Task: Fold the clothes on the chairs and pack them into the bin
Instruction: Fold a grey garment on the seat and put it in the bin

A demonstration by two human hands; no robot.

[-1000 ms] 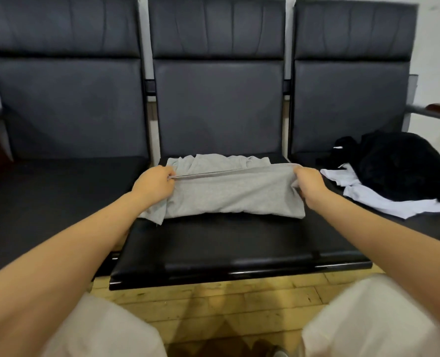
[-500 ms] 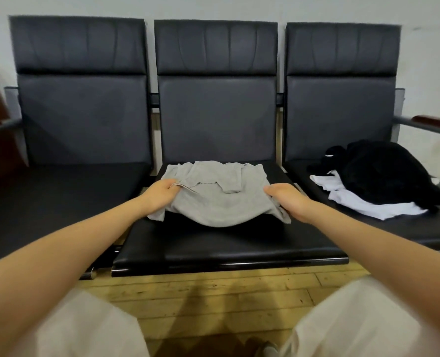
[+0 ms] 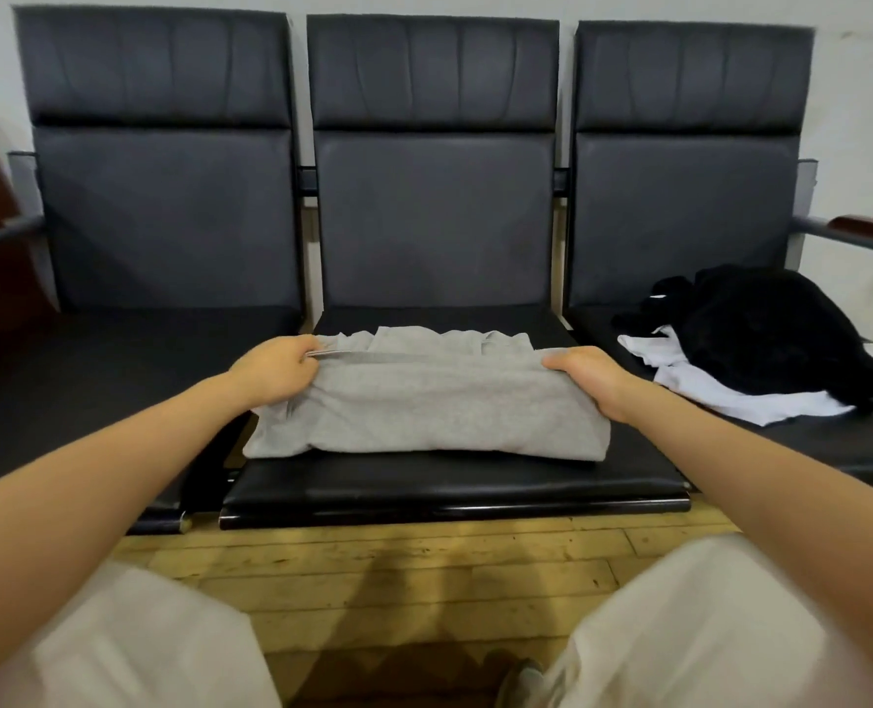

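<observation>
A grey garment lies folded over on the seat of the middle chair. My left hand pinches its far left edge between thumb and fingers. My right hand grips the far right edge, thumb on top of the cloth. On the right chair's seat lies a black garment heaped over a white garment. No bin is in view.
The left chair has a bare black seat. Metal armrests stick out at the far left and far right. A wooden floor runs below the seat fronts, with my knees in light trousers over it.
Both hands drew the grey garment's far edge up and toward me, then laid it down, so the cloth now lies flatter and wider in a neat fold.
</observation>
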